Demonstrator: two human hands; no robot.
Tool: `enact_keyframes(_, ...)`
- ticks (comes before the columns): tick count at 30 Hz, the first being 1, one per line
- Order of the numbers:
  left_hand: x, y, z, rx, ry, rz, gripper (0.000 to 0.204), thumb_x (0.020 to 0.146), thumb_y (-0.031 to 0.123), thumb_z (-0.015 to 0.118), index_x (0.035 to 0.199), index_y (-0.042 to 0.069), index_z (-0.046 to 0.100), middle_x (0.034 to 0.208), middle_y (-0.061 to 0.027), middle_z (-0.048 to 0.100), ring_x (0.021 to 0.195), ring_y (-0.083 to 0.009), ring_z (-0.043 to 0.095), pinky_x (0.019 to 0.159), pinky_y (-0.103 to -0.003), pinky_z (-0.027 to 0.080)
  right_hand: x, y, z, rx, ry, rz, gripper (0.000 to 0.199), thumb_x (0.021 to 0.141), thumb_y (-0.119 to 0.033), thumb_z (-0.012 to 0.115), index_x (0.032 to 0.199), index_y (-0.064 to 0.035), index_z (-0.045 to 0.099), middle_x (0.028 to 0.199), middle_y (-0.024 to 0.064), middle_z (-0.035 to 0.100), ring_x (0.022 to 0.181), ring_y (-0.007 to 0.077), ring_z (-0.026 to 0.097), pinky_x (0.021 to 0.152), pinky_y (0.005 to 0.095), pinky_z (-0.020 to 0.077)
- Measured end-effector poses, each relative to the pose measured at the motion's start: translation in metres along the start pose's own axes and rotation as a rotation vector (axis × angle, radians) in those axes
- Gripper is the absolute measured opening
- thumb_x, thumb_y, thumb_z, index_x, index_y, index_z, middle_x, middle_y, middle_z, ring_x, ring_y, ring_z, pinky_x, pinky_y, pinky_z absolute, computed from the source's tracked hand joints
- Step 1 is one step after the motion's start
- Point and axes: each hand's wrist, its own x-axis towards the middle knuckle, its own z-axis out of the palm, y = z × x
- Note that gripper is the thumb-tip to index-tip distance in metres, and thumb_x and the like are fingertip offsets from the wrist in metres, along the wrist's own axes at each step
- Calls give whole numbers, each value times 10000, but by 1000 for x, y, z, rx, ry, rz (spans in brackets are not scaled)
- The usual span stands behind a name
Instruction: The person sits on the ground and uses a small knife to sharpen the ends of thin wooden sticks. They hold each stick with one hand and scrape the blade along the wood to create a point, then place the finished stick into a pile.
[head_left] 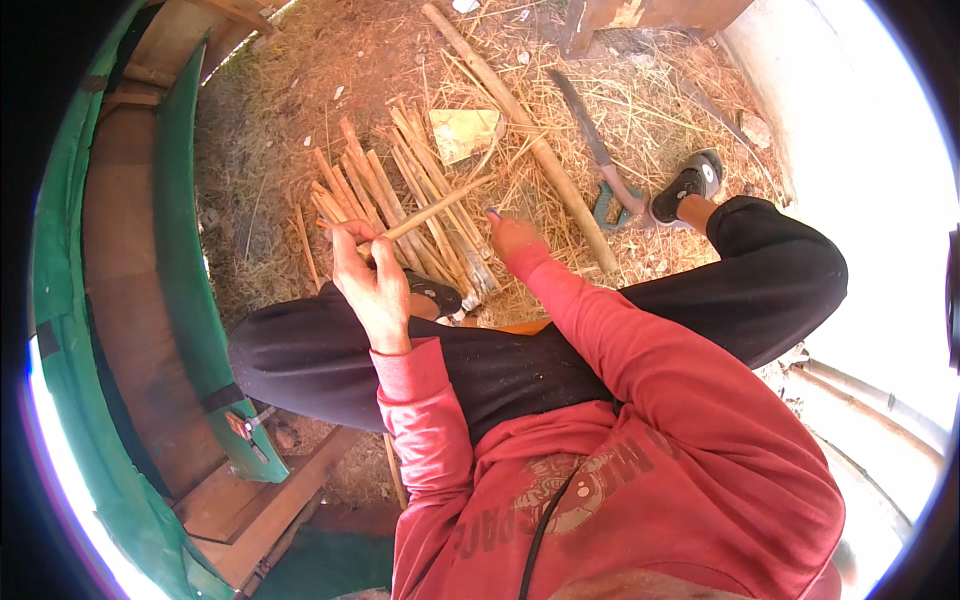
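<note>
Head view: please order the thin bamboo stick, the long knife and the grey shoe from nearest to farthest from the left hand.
1. Thin bamboo stick, held in the left hand.
2. Long knife, on the straw ahead, to the right.
3. Grey shoe, farther right, beyond the knife.

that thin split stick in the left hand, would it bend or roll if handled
The split stick looks stiff: it juts straight past the left hand without drooping. Probably light, as fingers alone hold it. Its flat split shape likely won't roll.

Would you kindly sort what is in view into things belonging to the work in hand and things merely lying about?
In use:
- bamboo strip, held in left hand
- pile of split bamboo strips, near right hand

Lying about:
- long bamboo pole
- machete
- yellowish scrap
- green wooden structure
</note>
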Motion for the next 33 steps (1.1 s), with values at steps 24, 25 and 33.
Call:
enact_keyframes(24,1,3,5,-100,9,-103,47,849,-6,495,881,21,474,786,-54,501,645,-122,455,580,-263,405,-57,-80,-60,540,235,-510,359,1028,-343,431,1026,-10,565,677,268,599,673,444,640,586,515,482)
enact_keyframes(25,1,4,5,-95,11,-84,48,849,-5,496,882,21,475,787,-55,501,646,-125,457,583,-264,407,-54,-80,-57,494,199,-427,366,1028,-349,430,1029,-9,565,700,274,611,690,446,645,599,517,491)
enact_keyframes(33,0,-3,8,-100,35,-9,53,846,-16,490,887,17,478,799,-56,508,660,-131,469,590,-263,418,-7,-47,-12,77,127,-9,459,1033,-458,381,1083,-42,569,795,301,658,756,494,648,702,555,532)
